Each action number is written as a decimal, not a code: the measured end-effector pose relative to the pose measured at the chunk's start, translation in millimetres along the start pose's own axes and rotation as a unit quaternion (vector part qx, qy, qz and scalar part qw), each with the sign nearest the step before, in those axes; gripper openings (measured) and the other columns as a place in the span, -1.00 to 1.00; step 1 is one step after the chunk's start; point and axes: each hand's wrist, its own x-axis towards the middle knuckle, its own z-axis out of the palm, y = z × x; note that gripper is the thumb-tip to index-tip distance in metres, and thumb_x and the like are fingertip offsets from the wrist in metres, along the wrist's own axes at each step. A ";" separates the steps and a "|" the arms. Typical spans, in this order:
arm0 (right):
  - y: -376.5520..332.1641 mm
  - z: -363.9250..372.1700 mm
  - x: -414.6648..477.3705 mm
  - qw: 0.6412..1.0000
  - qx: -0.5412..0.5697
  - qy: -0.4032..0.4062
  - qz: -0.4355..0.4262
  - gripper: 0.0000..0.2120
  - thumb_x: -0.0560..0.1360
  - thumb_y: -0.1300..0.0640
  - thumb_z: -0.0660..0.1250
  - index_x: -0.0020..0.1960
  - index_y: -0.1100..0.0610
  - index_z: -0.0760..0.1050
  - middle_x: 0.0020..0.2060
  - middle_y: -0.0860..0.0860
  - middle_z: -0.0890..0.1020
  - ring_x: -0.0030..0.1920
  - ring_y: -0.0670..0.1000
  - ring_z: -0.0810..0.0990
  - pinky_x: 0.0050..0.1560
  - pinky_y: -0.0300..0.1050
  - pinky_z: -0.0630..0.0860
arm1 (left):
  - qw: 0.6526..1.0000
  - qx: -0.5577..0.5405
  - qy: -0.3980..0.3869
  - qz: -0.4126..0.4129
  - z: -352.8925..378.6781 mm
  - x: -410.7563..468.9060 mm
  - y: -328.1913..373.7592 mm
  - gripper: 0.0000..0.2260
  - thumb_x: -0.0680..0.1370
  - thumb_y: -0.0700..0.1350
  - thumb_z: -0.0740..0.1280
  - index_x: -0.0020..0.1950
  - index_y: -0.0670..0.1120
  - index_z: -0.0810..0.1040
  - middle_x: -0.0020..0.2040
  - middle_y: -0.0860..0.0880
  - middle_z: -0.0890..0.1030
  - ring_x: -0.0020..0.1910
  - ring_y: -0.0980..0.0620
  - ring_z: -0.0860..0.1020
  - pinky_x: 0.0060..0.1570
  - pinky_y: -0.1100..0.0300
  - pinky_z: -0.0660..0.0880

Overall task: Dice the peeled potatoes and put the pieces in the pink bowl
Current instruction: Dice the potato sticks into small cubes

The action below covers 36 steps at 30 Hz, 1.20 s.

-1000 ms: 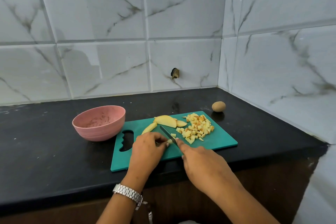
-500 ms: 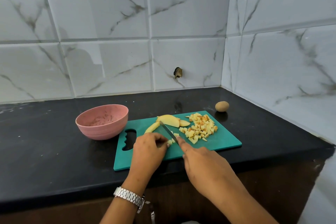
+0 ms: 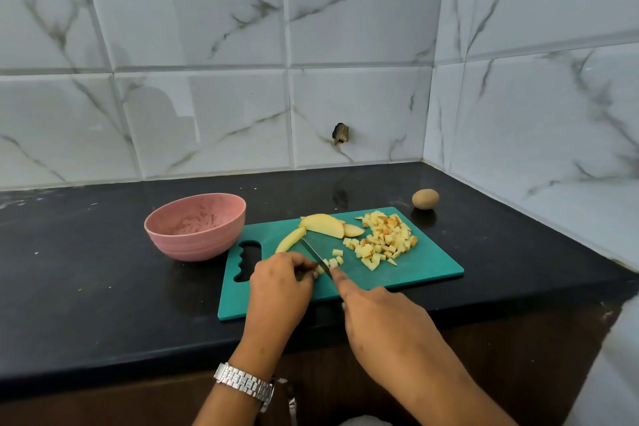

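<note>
The left hand is pinching a small potato strip between curled fingers on the green cutting board, which is lying along the front edge of the worktop; the right hand is gripping the knife, forefinger lying along the blade, the handle hidden under the palm; the blade is meeting the strip; diced potato is heaped toward the board's right end, with uncut slices behind the blade; the pink bowl is standing just beside the board's left end; a whole potato is lying near the worktop's back right corner.
</note>
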 end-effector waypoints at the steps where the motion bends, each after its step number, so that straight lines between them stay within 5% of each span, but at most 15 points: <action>1: -1.4 0.6 -0.1 1.000 0.000 -0.005 0.002 -0.36 0.68 0.13 0.11 0.60 -0.13 -0.20 -0.10 0.01 0.37 -0.11 -0.02 0.42 -0.16 -0.08 0.41 | 1.000 -0.004 0.000 -0.003 -0.1 0.1 0.3 -0.87 0.52 -0.07 0.39 0.05 0.05 0.67 -0.02 0.15 0.64 -0.14 0.30 0.45 -0.20 0.53 0.29; 13: -6.8 -1.6 -1.9 1.000 -0.004 -0.016 0.001 -0.37 0.68 0.12 0.08 0.60 -0.12 -0.19 -0.07 0.04 0.36 -0.07 0.01 0.42 -0.15 -0.07 0.39 | 1.000 -0.021 -0.005 -0.020 -6.8 -1.6 -1.7 -0.86 0.49 -0.05 0.41 0.04 0.05 0.66 0.01 0.13 0.60 -0.04 0.26 0.42 -0.09 0.40 0.32; 19: -5.6 -7.9 3.3 1.000 0.007 -0.019 -0.003 -0.36 0.68 0.13 0.10 0.60 -0.13 -0.19 -0.08 0.02 0.37 -0.06 0.02 0.46 -0.14 -0.06 0.41 | 1.000 -0.006 0.015 -0.020 -9.3 -4.8 -6.5 -0.89 0.47 -0.05 0.44 -0.02 0.03 0.66 0.02 0.13 0.58 0.11 0.13 0.46 0.13 0.25 0.34; 28: -11.8 -1.5 1.8 1.000 0.001 -0.024 -0.002 -0.36 0.68 0.13 0.10 0.60 -0.13 -0.20 0.00 0.08 0.44 0.07 0.07 0.52 -0.15 -0.05 0.39 | 1.000 0.001 0.009 -0.020 -12.4 -5.4 -9.0 -0.88 0.47 -0.04 0.43 0.00 0.03 0.66 0.01 0.17 0.49 0.16 0.13 0.42 0.13 0.30 0.27; 32: -4.5 -9.0 0.7 1.000 0.022 0.001 -0.008 -0.35 0.68 0.13 0.11 0.60 -0.15 -0.19 -0.03 0.03 0.43 -0.05 0.01 0.48 -0.15 -0.07 0.42 | 1.000 0.027 0.013 -0.008 -17.7 -8.8 -20.7 -0.83 0.47 0.00 0.43 0.04 0.03 0.64 0.03 0.20 0.44 0.14 0.23 0.38 0.19 0.32 0.23; 36: -0.5 -14.7 -2.0 0.999 0.031 0.011 -0.007 -0.36 0.68 0.12 0.10 0.59 -0.19 -0.19 0.02 0.04 0.49 -0.01 0.02 0.53 -0.07 -0.05 0.50 | 1.000 0.009 -0.002 -0.029 -16.3 -4.7 -15.1 -0.90 0.47 -0.01 0.44 -0.04 0.05 0.65 0.04 0.15 0.53 0.16 0.13 0.43 0.18 0.23 0.36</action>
